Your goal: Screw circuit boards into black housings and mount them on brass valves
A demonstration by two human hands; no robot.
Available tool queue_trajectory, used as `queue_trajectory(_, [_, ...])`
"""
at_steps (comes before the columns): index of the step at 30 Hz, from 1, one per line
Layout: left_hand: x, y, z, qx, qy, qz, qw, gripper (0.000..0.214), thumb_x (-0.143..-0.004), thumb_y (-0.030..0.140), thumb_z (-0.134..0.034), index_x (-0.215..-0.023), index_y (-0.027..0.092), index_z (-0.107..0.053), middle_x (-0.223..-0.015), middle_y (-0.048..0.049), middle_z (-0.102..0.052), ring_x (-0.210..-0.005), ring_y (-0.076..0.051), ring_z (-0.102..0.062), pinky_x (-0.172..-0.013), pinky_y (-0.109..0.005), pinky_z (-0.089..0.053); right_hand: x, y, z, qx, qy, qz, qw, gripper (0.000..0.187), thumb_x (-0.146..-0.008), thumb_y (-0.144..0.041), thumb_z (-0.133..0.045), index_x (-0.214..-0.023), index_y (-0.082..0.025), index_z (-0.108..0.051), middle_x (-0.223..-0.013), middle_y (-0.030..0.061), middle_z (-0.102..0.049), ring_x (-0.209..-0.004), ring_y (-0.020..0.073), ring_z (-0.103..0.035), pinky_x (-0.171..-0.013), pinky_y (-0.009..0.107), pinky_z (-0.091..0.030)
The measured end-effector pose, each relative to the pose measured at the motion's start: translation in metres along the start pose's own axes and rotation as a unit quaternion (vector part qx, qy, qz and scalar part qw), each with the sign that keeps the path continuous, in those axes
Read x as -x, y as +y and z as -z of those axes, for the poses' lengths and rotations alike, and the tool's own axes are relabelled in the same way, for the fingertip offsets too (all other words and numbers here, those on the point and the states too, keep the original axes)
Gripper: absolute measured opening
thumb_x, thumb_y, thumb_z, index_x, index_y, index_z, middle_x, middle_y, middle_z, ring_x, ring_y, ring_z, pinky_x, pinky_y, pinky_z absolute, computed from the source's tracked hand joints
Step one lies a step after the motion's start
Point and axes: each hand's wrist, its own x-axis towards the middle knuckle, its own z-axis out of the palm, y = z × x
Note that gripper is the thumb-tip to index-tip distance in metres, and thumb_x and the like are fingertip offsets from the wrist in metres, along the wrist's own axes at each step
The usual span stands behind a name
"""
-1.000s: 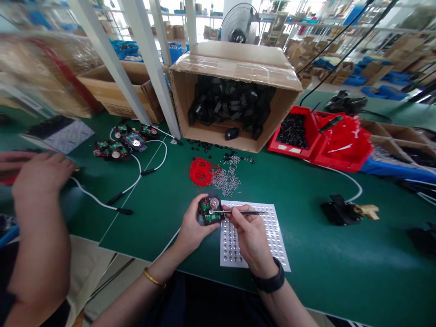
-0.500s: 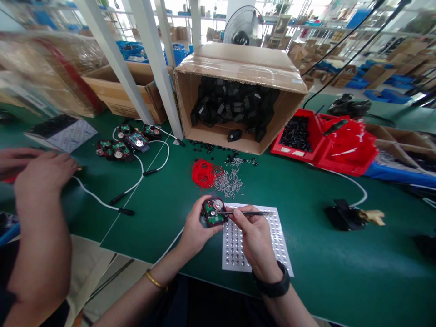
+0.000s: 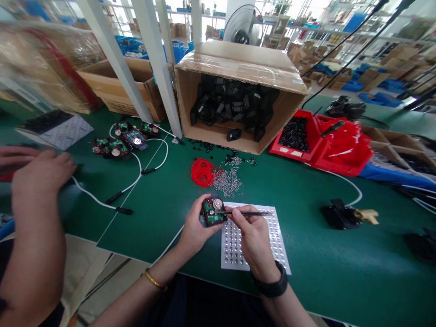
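My left hand (image 3: 195, 227) grips a small black housing with a green circuit board (image 3: 211, 215) and a round silver part inside. A white cable (image 3: 168, 250) runs down from that side. In my right hand (image 3: 250, 227) are slim dark tweezers (image 3: 247, 213), held like a pen, their tip over the board near a small round metal piece. Beneath this hand lies a white sheet (image 3: 230, 247) bearing rows of shiny silver domes. Past my hands are a coil of red wire (image 3: 201, 172) and a scatter of small metal pins (image 3: 229, 182).
A cardboard box (image 3: 240, 56) of black housings stands behind. Red bins (image 3: 296, 152) sit to its right. Several cabled circuit assemblies (image 3: 117, 147) lie at left, beside a co-worker's hands (image 3: 44, 170). A black part with a white cable (image 3: 339, 213) lies at right.
The camera view has shifted slightly. My hands, the housing and the tweezers keep nearly the same pose.
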Motion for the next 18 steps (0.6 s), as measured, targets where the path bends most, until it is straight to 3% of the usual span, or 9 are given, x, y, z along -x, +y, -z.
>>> queue_trajectory(7, [0.0002, -0.0005, 0.0005, -0.005, 0.002, -0.01, 1.0, 0.076, -0.065, 0.021, -0.076, -0.129, 0.024, -0.036, -0.129, -0.0097, -0.049, -0.12, -0.028, -0.048, -0.104, -0.047, -0.035, 0.001, -0.001, -0.0035, 0.003, 0.01, 0.002, 1.0, 0.024, -0.061, -0.031, -0.08, -0.07, -0.018, -0.062, -0.074, 0.0031, -0.07, -0.077, 0.0204, -0.064, -0.075, 0.034, -0.047])
queue_trajectory(13, [-0.0005, 0.0062, 0.0003, -0.09, 0.042, -0.071, 0.993, 0.075, -0.067, 0.027, -0.075, -0.13, 0.025, -0.036, -0.143, -0.0102, -0.028, -0.133, -0.03, -0.03, -0.109, -0.048, -0.028, -0.0005, -0.0001, -0.0034, 0.028, -0.002, 0.02, 0.999, 0.021, -0.067, -0.032, -0.077, -0.072, -0.018, -0.062, -0.078, 0.0039, -0.07, -0.078, 0.0194, -0.064, -0.076, 0.033, -0.046])
queue_trajectory(18, [-0.0009, -0.0016, -0.0043, -0.054, 0.057, -0.122, 0.989, 0.07, -0.073, 0.025, -0.07, -0.129, 0.024, -0.029, -0.132, -0.0122, -0.042, -0.123, -0.027, -0.045, -0.102, -0.047, -0.038, -0.0082, 0.0035, -0.0039, 0.051, -0.013, 0.041, 0.998, 0.018, -0.071, -0.031, -0.074, -0.073, -0.019, -0.061, -0.08, 0.0043, -0.071, -0.078, 0.0199, -0.064, -0.075, 0.034, -0.047])
